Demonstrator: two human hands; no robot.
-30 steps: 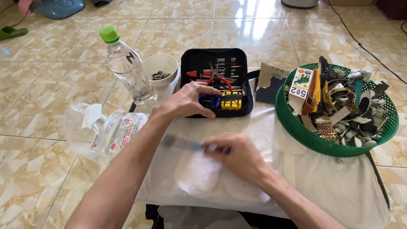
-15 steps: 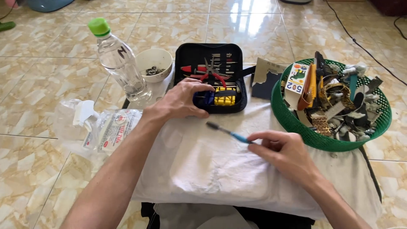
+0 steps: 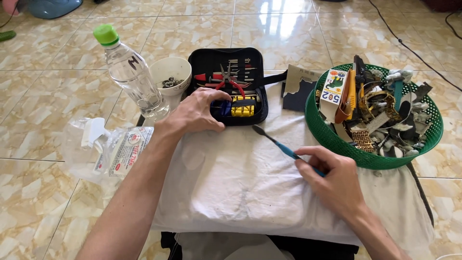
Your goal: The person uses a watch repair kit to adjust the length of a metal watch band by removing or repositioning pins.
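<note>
Blue-handled pry tool (image 3: 284, 148) pinched in right hand (image 3: 332, 180) fingers, left hand (image 3: 197, 113) fingers spread, reaching into black tool case (image 3: 226, 82); picking a tool.

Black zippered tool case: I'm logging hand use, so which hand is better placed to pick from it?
Left hand: its fingers rest on the black zippered tool case; the right hand holds a blue-handled tool.

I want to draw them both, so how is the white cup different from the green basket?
The small white cup is plain and solid-walled, while the big round green plastic basket has slotted sides. The cup holds a few tiny metal bits; the basket is heaped with watch straps and parts. The cup stands beside the clear plastic bottle, far from the right hand; the basket sits close to it. Both are open on top.
</note>
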